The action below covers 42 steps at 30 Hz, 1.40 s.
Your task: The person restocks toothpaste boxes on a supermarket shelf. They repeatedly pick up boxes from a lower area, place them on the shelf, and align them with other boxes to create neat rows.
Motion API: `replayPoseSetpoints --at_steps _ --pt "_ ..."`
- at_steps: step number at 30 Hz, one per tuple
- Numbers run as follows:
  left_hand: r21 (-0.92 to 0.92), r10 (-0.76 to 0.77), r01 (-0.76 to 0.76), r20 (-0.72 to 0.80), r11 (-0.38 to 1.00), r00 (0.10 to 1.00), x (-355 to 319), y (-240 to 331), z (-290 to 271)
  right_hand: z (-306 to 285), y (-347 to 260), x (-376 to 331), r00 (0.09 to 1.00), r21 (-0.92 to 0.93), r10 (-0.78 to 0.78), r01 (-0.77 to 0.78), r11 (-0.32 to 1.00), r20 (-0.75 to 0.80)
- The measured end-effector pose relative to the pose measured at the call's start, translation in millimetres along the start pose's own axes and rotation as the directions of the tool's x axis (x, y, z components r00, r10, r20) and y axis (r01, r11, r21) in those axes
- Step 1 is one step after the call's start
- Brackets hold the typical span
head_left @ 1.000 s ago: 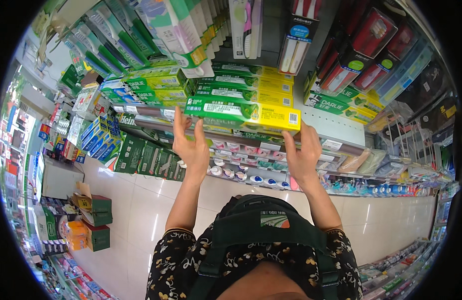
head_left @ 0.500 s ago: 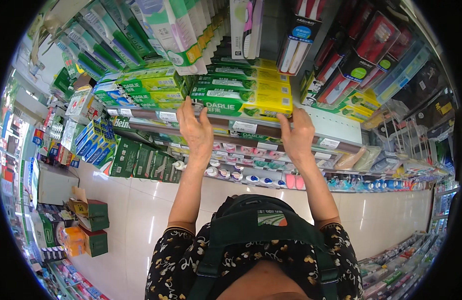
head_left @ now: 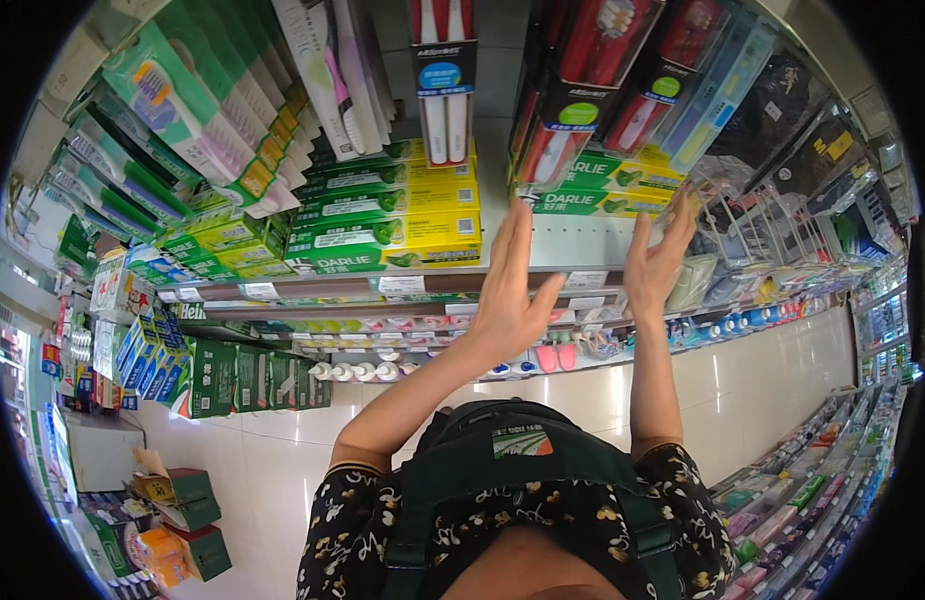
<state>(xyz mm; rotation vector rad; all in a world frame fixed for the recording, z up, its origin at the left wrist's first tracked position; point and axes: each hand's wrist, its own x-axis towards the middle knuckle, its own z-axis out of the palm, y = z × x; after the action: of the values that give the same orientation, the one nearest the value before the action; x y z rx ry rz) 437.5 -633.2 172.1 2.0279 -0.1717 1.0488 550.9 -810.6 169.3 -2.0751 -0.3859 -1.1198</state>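
My left hand (head_left: 518, 300) is raised before the shelf with its fingers straight and the thumb apart. Its fingertips come near the left end of a short stack of green and yellow toothpaste boxes (head_left: 603, 205); whether they touch I cannot tell. At the right end of that stack, my right hand (head_left: 658, 262) is open, thumb spread, fingertips beside the box ends and a wire rack (head_left: 753, 225). Neither hand holds anything. To the left, rows of yellow and green toothpaste boxes (head_left: 383, 235) lie with their front ends lined up along the shelf edge.
Packaged toothbrushes (head_left: 448, 100) hang above the boxes, red ones (head_left: 603, 45) farther right. A white perforated shelf (head_left: 503, 243) lies between the box stacks. Bottles (head_left: 363, 371) line a lower shelf. Green cartons (head_left: 248, 378) stand left; opened cartons (head_left: 188, 500) sit on the floor.
Both hands have left the middle toothpaste boxes and moved right to the stack under the red toothbrushes. The view has shifted right along the shelf.
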Motion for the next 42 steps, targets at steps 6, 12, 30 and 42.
replayPoseSetpoints --at_steps 6,12,30,42 --pt "-0.025 -0.305 0.309 0.104 0.951 0.947 42.6 -31.2 55.6 6.6 54.6 35.9 0.965 0.308 0.214 -0.251 0.918 0.149" --pt "-0.070 -0.265 0.268 0.044 0.961 0.963 28.4 -3.0 41.5 -23.4 46.9 25.8 0.951 0.208 0.295 -0.309 0.928 0.096" --pt "0.112 -0.250 0.310 -0.370 0.944 0.895 -50.9 -14.2 -142.7 -24.5 -117.6 -55.6 0.933 0.469 -0.240 0.091 0.878 0.269" --pt "0.342 -0.228 0.383 -0.415 0.858 0.881 -25.1 -68.9 -150.0 48.0 -132.2 -71.6 0.880 0.437 -0.356 0.199 0.877 0.313"
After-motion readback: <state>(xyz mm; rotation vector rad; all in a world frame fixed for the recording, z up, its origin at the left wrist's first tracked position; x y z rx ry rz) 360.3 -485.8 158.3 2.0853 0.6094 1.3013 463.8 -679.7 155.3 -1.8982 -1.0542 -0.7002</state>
